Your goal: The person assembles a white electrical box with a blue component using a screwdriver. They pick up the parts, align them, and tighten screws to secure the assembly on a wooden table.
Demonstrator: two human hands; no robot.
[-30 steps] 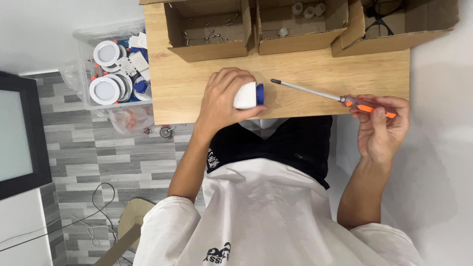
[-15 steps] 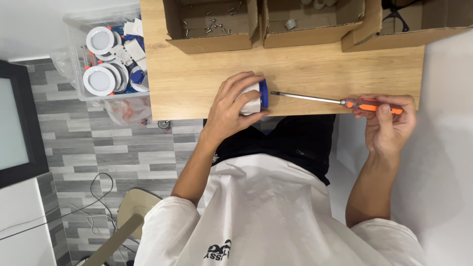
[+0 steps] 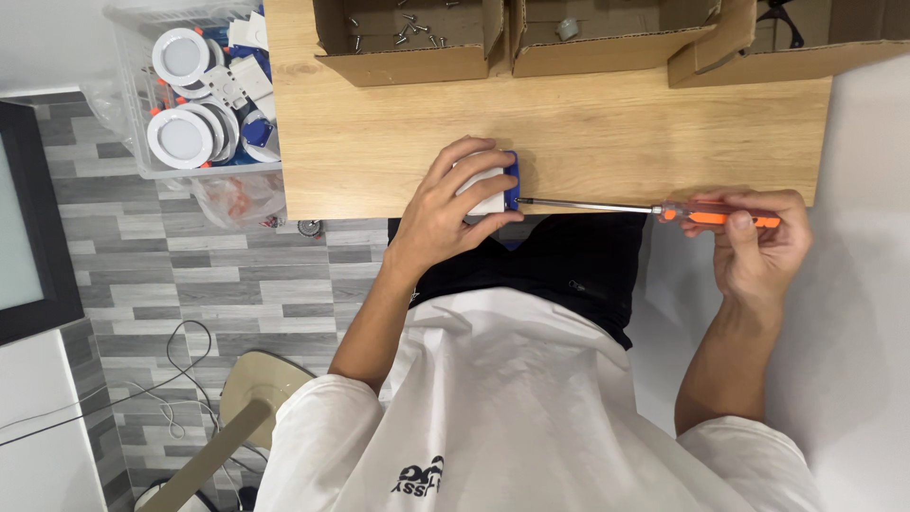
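Clamped in my left hand [image 3: 445,213] is a small white box-shaped unit with a blue end cap [image 3: 496,183], pressed down at the near edge of the wooden tabletop [image 3: 607,133]; my fingers wrap over its top and the thumb closes on the near side. My right hand [image 3: 758,242] has its grip pinched together round the orange handle of a long screwdriver [image 3: 654,209], whose thin steel shaft lies level along the tabletop's near edge with the tip meeting the blue end. I cannot see a screw head from here, since the tip sits right against the blue part.

As I judge it, I am at the driving step: tip seated, unit steadied, ready to turn. What comes next calls for keeping the shaft in line with the blue end, pushing gently inward while twisting the handle, and holding the unit firm so it does not slide off the edge.

Farther back, three open cardboard boxes stand in a row; the left box [image 3: 408,64] holds loose screws. Beside the tabletop to the left, a clear plastic bin [image 3: 128,95] holds round white lamp fittings [image 3: 180,137].
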